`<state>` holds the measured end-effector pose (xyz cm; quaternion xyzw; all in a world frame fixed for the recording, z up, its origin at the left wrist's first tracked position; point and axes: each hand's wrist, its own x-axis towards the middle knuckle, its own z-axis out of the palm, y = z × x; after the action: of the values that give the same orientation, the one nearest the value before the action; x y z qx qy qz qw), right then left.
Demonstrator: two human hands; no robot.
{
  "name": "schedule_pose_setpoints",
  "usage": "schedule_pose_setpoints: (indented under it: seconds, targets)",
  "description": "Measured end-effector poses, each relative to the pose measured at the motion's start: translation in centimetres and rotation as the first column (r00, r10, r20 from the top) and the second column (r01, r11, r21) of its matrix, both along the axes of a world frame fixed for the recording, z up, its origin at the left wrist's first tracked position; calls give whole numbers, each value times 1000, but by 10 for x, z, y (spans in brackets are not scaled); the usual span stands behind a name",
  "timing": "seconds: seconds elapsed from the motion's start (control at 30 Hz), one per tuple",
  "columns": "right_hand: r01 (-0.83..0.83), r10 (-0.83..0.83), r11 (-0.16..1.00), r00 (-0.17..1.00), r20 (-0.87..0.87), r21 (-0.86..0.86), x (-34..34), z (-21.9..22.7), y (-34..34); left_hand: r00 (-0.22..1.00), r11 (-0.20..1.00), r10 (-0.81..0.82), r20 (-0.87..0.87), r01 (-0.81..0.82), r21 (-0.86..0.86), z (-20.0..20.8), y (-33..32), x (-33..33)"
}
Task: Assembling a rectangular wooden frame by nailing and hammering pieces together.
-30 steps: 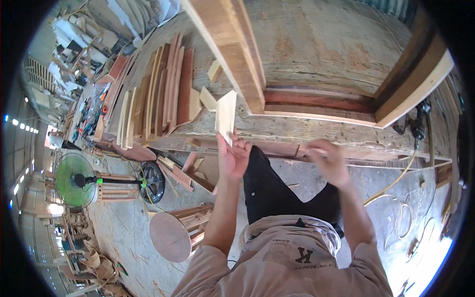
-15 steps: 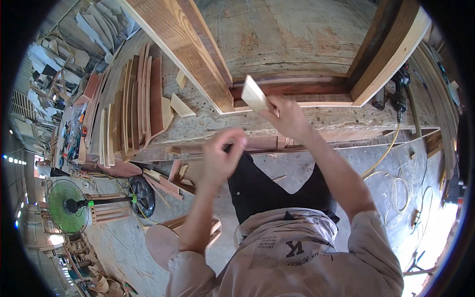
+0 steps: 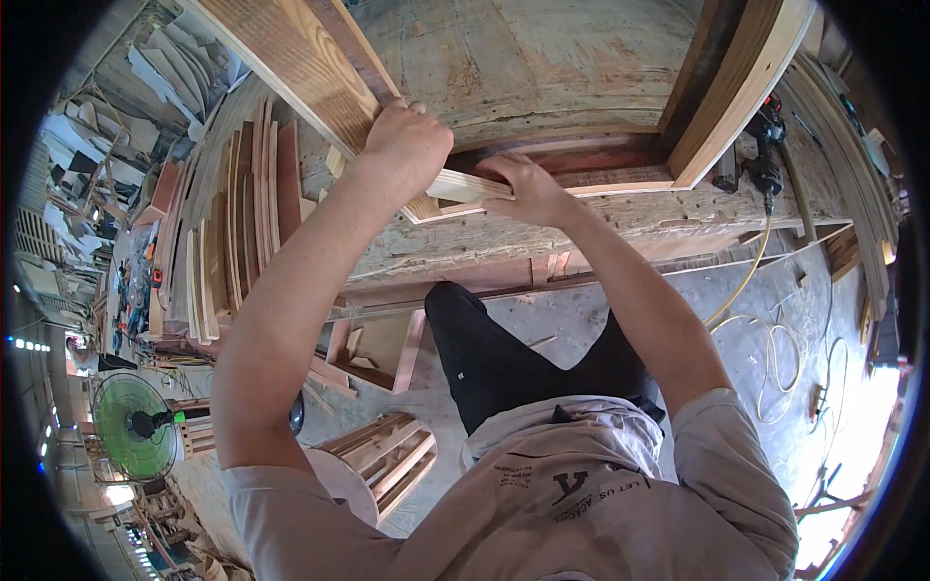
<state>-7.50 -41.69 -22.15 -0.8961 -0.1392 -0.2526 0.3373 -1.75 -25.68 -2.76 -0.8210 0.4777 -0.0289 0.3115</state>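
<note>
A wooden frame [image 3: 717, 107] rests on the workbench, its two posts running away from me and a rail joining their near ends. At the near left corner lies a pale wood strip [image 3: 460, 189], partly covered by my hands. My right hand [image 3: 533, 190] grips the strip's right end, thumb below and fingers above. My left hand [image 3: 405, 147] is closed over the left post beside the strip's other end, fingertips curled over the post's inner edge. Whether its hidden thumb also touches the strip, I cannot tell.
Stacked wood strips [image 3: 237, 208] lie on the bench at left. A power drill [image 3: 767, 155] with a yellow hose [image 3: 748, 281] sits at right. On the floor are a slatted wooden piece [image 3: 392, 460], an open wooden box [image 3: 387, 353] and a green fan [image 3: 136, 426].
My left hand has moved up and forward from above my lap onto the left post. My right hand has lowered the pale strip from a raised slant into the frame's near left corner.
</note>
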Motion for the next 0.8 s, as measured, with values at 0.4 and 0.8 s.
schedule_pose_setpoints:
  seconds: [0.4,0.8]
  targets:
    - [139,-117,988,960,-253,72,-5,1,-5,973,976,216,-74,-213,56,0,-19,11]
    - [-45,51,999,966,-252,29,4,-2,-19,959,955,262,-107,-242,170,4,-27,12]
